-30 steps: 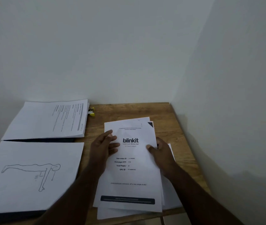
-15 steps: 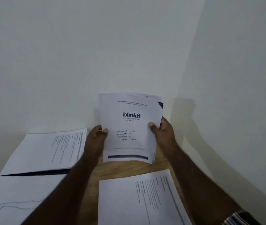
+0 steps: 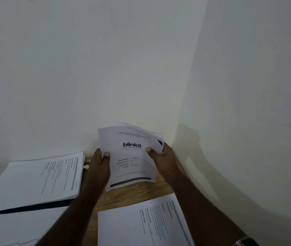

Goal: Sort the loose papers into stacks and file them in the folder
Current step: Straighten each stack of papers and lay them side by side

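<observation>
I hold a sheaf of white papers (image 3: 128, 155), its top page printed "blinkit", upright above the wooden table (image 3: 137, 192). My left hand (image 3: 99, 167) grips its left edge with the thumb on the front. My right hand (image 3: 162, 158) grips its right edge the same way. The sheets fan apart at the top right corner. A printed text page (image 3: 141, 224) lies on the table below the sheaf. A dark folder (image 3: 34, 206) shows as a thin strip under the stack of text pages (image 3: 40, 178) at the left.
A second white stack with a line drawing (image 3: 8, 231) lies at the lower left. A small yellow and black object (image 3: 86, 165) sits beside the left stack. White walls meet in a corner right behind the table.
The sheaf went from lying flat on the table to being held upright in both hands, uncovering the text page beneath. Since half a second ago it tilted slightly and its top corner fanned open.
</observation>
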